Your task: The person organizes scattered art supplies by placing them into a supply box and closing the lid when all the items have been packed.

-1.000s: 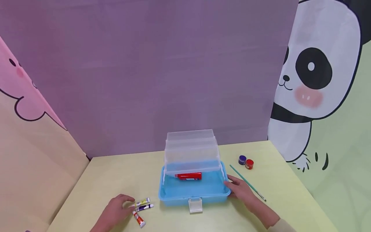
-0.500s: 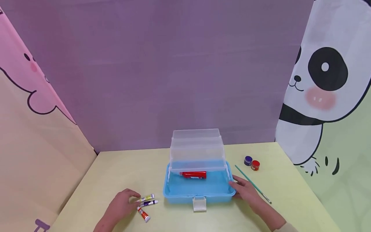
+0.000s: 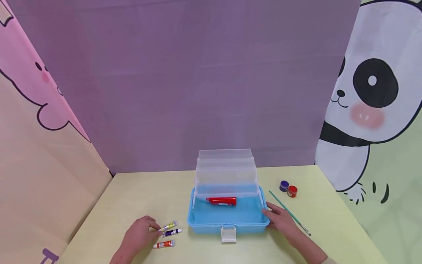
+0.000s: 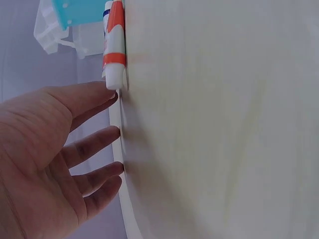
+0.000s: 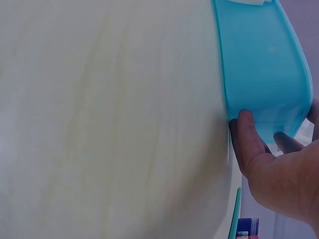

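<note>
My left hand [image 3: 138, 234] has its thumb and index finger at the near end of a yellow paint tube [image 3: 170, 225], pinching it, while the other fingers stay loose. A purple paint tube [image 3: 173, 233] lies right beside those fingertips. Closer to me is an orange paint tube [image 3: 164, 244], whose white cap [image 4: 114, 77] hides part of the pinch in the left wrist view. My right hand [image 3: 283, 223] rests against the right end of a light blue box [image 3: 245, 229], fingers extended along its wall [image 5: 266, 117]. A red bottle [image 3: 222, 201] lies inside the box.
The box's clear lid [image 3: 226, 172] stands raised at the back, and its white latch [image 3: 228, 234] hangs at the front. Right of the box lie a teal paintbrush [image 3: 288, 211], a blue paint jar [image 3: 284, 186] and a red paint jar [image 3: 292, 191] on the pale table [image 3: 145, 190].
The orange tube has turned from slanting to lying nearly sideways. The left fingers remain by the yellow and purple tubes, and the right hand stays on the box. The head view has shifted slightly.
</note>
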Tool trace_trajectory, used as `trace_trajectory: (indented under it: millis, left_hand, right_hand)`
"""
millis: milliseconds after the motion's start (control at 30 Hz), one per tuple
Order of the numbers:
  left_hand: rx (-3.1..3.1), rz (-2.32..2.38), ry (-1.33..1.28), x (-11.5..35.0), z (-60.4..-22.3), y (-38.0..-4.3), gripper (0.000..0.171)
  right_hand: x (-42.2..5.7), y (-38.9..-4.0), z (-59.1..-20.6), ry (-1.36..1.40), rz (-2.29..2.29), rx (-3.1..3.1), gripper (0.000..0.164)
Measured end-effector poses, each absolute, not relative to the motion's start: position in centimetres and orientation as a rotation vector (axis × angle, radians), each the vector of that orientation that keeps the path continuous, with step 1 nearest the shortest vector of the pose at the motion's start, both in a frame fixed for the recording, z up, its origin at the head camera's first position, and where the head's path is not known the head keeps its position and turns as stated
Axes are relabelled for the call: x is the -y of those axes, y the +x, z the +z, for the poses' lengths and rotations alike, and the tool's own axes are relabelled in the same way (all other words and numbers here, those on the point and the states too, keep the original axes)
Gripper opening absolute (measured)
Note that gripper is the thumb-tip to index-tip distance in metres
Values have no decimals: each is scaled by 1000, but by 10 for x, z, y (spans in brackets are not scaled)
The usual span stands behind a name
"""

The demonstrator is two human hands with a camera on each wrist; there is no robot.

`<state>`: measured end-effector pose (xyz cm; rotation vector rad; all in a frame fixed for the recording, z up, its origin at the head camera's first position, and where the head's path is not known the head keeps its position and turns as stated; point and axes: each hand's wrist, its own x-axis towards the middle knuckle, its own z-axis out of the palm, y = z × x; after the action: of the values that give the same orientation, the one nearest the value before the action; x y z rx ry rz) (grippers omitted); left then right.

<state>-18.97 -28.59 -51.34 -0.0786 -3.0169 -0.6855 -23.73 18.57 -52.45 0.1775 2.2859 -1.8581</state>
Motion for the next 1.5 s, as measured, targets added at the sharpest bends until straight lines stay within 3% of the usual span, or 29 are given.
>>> trace_trajectory:
  millis: [600, 1500]
  left_hand:
    - [2920, -552, -104, 301, -504, -189, 4]
    - [2809, -721, -270, 293, -457, -219, 9]
  right_hand:
    - [-187, -238, -527, 195, -1870, -2262, 61]
    - [-187, -234, -524, 151, -1928, -2253, 57]
